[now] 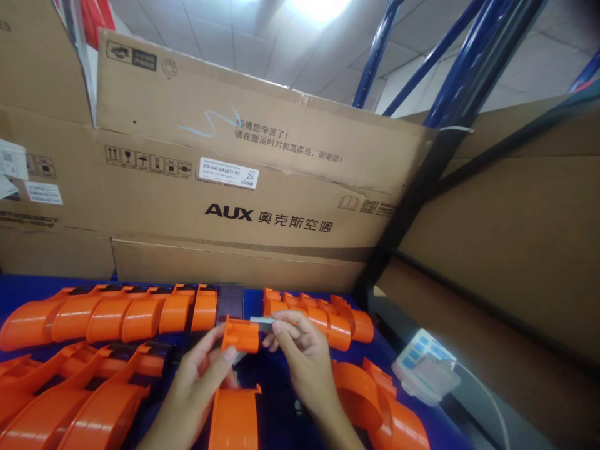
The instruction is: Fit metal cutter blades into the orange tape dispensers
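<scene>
My left hand (199,381) grips a small orange plastic part (244,339) between thumb and fingers, its flanged end turned to the left. From the right, my right hand (304,359) pinches a thin grey toothed strip (262,320). The strip's toothed end overlaps the top right of the orange part; whether the two touch, I cannot tell. Directly below my hands sits a larger curved orange piece (234,419). Behind the held part stands a dark block (230,301).
Rows of curved orange pieces (143,315) lie on the blue surface (14,284) to the left, with more orange pieces (360,394) at right. Behind is a large cardboard panel (281,181). A white power strip (426,365) with a cable sits right, near a dark rack post (407,206).
</scene>
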The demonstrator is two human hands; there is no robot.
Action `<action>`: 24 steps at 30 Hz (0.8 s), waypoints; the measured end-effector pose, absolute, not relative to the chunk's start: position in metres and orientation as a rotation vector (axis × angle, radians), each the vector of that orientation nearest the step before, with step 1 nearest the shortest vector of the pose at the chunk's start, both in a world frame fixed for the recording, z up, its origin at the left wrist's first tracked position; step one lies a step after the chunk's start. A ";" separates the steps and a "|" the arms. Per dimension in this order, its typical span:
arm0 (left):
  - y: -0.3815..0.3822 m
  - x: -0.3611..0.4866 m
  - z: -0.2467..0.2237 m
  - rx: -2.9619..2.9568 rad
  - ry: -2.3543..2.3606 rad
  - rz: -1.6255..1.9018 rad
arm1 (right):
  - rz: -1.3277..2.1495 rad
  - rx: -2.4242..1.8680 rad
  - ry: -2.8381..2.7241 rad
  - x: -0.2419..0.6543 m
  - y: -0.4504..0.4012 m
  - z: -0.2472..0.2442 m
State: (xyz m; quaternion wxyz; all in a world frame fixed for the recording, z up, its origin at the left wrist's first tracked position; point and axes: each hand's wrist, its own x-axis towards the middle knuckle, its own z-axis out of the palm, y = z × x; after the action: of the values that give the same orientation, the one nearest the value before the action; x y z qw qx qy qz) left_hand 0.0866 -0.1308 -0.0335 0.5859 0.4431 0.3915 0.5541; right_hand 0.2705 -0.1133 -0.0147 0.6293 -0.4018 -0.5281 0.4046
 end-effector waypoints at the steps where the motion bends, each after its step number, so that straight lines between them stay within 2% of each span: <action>1: -0.131 0.086 -0.034 1.057 0.909 1.271 | 0.930 -0.918 -1.203 0.269 -0.113 -0.016; 9: -0.126 0.081 -0.040 1.160 0.865 1.177 | 0.902 -0.928 -1.243 0.257 -0.123 -0.014; 24: -0.126 0.082 -0.043 1.171 0.942 1.220 | 0.584 -1.128 -1.906 0.258 -0.146 -0.012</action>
State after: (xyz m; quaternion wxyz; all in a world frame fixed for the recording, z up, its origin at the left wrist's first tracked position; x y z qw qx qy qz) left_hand 0.0816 -0.1261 -0.0426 0.5671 0.4981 0.4008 0.5193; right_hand 0.2581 -0.1463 -0.0124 0.4128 -0.4485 -0.7580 0.2324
